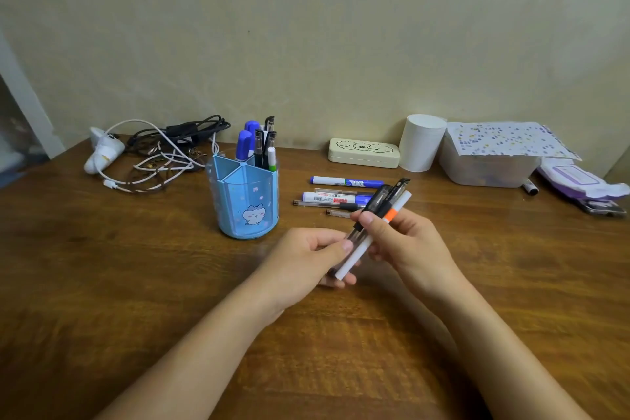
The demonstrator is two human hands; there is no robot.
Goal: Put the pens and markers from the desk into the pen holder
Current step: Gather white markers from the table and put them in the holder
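Holding a small bundle of pens [375, 225] over the wooden desk [102, 266], both hands meet in the middle of the view. The left hand [306, 256] curls around the lower end of the bundle, thumb pressed on top and fingers closed underneath. The right hand [405, 242] clamps the middle of it, thumb across the front and fingers wrapped behind. The bundle slants up and away to the right past the right thumb: two dark clear-barrelled pens and a white marker with an orange band [392, 215].

Just beyond the right fingertips, more pens and markers [341, 194] lie flat on the desk, among them two white markers with blue caps and a few thin clear pens. Left of the left knuckles and a little farther back stands the blue pen holder [245, 204], upright, with a cartoon cat on its front; blue-capped markers and dark pens already stand in its rear compartments, while the front compartment looks empty.

Farther back sit a tangle of cables [163, 153], a cream case [364, 152] and a white cup [422, 141].
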